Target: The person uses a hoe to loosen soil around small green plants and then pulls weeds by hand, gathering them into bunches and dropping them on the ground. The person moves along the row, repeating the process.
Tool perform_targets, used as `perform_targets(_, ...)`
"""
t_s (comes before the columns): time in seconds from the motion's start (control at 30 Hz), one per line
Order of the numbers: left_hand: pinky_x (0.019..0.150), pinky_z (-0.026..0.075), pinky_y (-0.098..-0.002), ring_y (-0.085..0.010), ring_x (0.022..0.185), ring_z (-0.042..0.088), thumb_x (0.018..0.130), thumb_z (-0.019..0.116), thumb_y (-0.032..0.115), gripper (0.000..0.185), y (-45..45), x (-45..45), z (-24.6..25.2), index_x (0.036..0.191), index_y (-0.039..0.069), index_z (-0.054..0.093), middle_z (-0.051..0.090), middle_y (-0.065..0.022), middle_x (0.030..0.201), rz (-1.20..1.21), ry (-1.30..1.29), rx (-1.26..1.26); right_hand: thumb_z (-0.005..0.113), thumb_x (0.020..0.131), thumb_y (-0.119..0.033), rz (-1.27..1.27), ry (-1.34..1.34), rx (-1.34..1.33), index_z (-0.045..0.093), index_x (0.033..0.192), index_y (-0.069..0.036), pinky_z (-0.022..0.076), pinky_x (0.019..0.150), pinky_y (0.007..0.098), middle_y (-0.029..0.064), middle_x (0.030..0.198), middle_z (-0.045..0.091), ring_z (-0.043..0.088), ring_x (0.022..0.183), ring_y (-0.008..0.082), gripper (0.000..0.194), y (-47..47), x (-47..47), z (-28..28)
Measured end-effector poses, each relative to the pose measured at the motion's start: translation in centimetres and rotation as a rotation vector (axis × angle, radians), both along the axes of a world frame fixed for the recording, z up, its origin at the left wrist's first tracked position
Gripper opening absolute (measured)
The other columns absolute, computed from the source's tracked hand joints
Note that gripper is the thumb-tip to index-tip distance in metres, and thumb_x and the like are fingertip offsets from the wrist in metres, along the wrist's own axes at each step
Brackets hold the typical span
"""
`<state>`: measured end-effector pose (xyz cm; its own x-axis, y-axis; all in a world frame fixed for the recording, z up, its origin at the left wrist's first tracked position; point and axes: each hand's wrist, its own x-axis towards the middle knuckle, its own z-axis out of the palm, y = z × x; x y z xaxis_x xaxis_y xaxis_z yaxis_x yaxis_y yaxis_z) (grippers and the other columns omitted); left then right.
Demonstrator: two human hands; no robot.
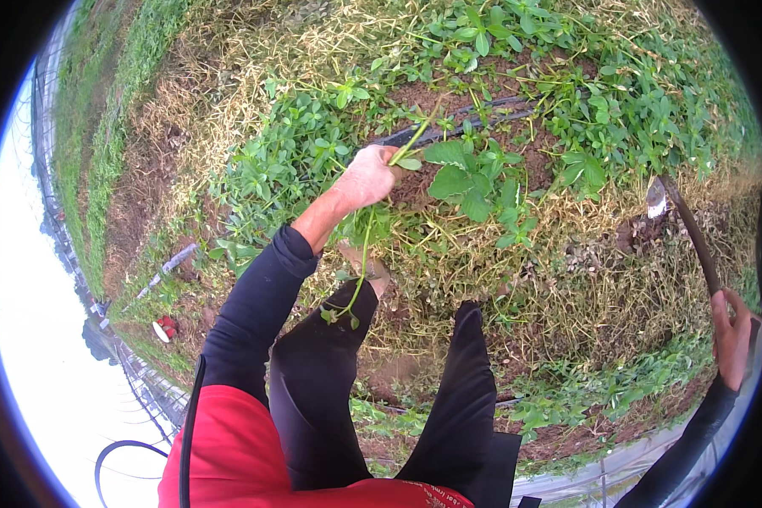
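Observation:
My left hand [369, 174] is closed around a long green weed stem [363, 273]. One end of the stem points up past the fingers, while its leafy tip droops over my dark trouser leg. Just right of that hand grows a broad-leaved green plant [460, 181] in brown soil. Out at the right rim, my right hand [733, 336] grips the wooden handle [695, 235] of what looks like a hoe. The tool's metal blade [656, 198] shines near the edge of the weeds, beside the dry stalks.
Black drip hoses [463, 124] run along the soil bed among low green weeds [298, 143]. Dry straw-like stalks [559, 286] cover the ground before my legs. A red and white object [164, 328] lies at the left, below a pale pole-like strip [168, 267].

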<state>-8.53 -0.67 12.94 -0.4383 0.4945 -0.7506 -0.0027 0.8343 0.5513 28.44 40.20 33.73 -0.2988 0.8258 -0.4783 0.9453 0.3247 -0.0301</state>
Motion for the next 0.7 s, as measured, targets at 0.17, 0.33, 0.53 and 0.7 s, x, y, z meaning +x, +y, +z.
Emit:
perform_targets(0.17, 0.074, 0.048, -0.0452, -0.0362, 0.084, 0.061, 0.071, 0.052, 0.010, 0.023, 1.4, -1.5, 1.4, 0.091, 0.005, 0.061, 0.064, -0.0192, 0.079, -0.566, 0.467, -0.401, 0.057, 0.088, -0.036, 0.043, 0.024, 0.035, 0.056, 0.111, -0.002, 0.0206, 0.037, 0.0229, -0.0028, 0.056, 0.041, 0.032, 0.040, 0.0039, 0.040, 0.7, 0.0, -0.1)
perform_targets(0.33, 0.092, 0.041, -0.0416, -0.0314, 0.110, 0.049, 0.074, 0.054, 0.009, 0.037, -2.7, -7.3, -4.1, 0.110, 0.002, 0.054, 0.048, -0.0157, 0.124, -0.913, 1.006, -0.309, 0.057, 0.088, -0.038, 0.000, -0.020, 0.003, 0.055, 0.112, -0.002, 0.0225, 0.037, 0.0229, -0.0028, 0.056, 0.041, 0.034, 0.041, 0.0046, 0.043, 0.8, 0.5, -0.1)
perform_targets(0.53, 0.084, 0.045, -0.0424, -0.0315, 0.099, 0.057, 0.075, 0.058, 0.014, 0.058, -3.9, -7.5, -6.7, 0.128, 0.006, 0.036, 0.054, -0.0179, 0.115, -0.749, 0.816, -0.560, 0.058, 0.087, -0.040, 0.028, 0.013, 0.032, 0.054, 0.115, -0.003, 0.0209, 0.036, 0.0225, -0.0047, 0.055, 0.040, 0.032, 0.040, 0.0038, 0.046, 0.4, 0.9, -0.6)
perform_targets(0.7, 0.077, 0.049, -0.0388, -0.0304, 0.090, 0.064, 0.077, 0.052, 0.011, 0.025, -3.4, -8.6, -7.1, 0.098, 0.005, 0.064, 0.066, -0.0163, 0.094, -0.670, 0.596, -0.674, 0.057, 0.087, -0.041, 0.028, -0.090, 0.028, 0.054, 0.115, -0.004, 0.0224, 0.036, 0.0218, -0.0028, 0.056, 0.041, 0.033, 0.040, 0.0041, 0.046, 0.2, 0.3, -0.2)
